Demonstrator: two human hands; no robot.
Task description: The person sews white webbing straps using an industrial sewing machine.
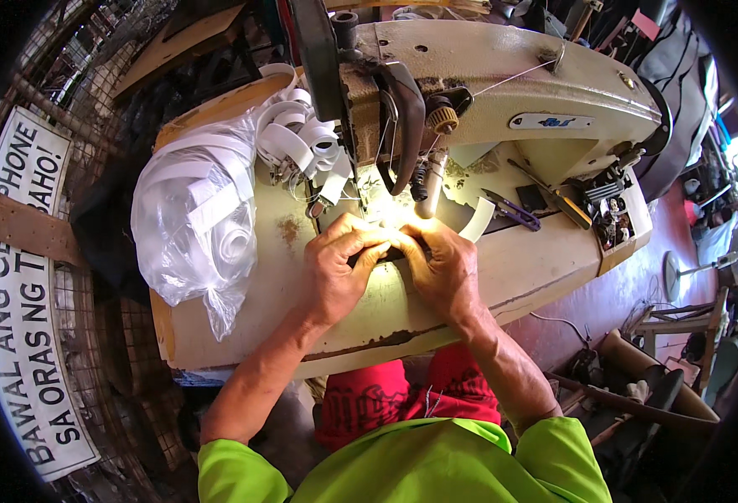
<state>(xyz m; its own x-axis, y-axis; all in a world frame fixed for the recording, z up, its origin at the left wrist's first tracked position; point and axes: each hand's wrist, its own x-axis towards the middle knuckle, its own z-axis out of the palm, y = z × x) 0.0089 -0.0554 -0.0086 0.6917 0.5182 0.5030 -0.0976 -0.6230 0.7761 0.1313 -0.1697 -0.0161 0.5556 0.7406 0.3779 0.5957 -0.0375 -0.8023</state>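
Observation:
Under the needle area of the beige sewing machine (pixel 503 92), my left hand (pixel 339 268) and my right hand (pixel 444 267) meet fingertip to fingertip. Both are closed in a pinch in bright lamp glare, which washes out what lies between them. A curved white strip (pixel 478 220) comes out from behind my right hand, apparently held in it. Beyond my left hand, a heap of white straps (pixel 289 134) lies on the sewing table (pixel 503 272), with a metal buckle (pixel 317 208) at its near end. Dark thread snips (pixel 515 214) rest right of the strip.
A clear plastic bag (pixel 193 222) of rolled white strips fills the table's left side. To the right lie a yellow-handled screwdriver (pixel 572 210) and a parts tray (pixel 624 214). Wire mesh with a lettered sign (pixel 29 293) stands at left; a wooden frame (pixel 679 323) stands low at right.

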